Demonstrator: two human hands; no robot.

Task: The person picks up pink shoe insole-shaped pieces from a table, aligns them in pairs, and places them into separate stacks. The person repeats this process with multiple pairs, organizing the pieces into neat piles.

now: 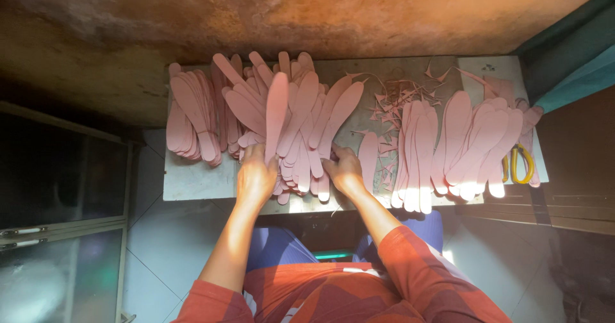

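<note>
The left hand (255,179) grips the lower end of a long pink insole-shaped foam strip (277,115), which stands out above a loose central heap of the same pink foam strips (307,137) fanned across the grey metal tabletop (192,185). The right hand (343,169) rests on the right edge of that heap, fingers curled onto the lower ends of the strips; whether it clasps one or merely presses on them cannot be told. Both hands sit near the front edge of the tabletop, with the heap between them.

To the left lies a separate stack of pink strips (189,121), just beside the central heap. To the right, another pile of pink strips (467,147) spreads out in bright sunlight. Between the central heap and the right pile lie small pink offcut scraps (397,95). A pair of yellow-handled scissors (520,163) lies at the right end of the tabletop, touching the right pile.
</note>
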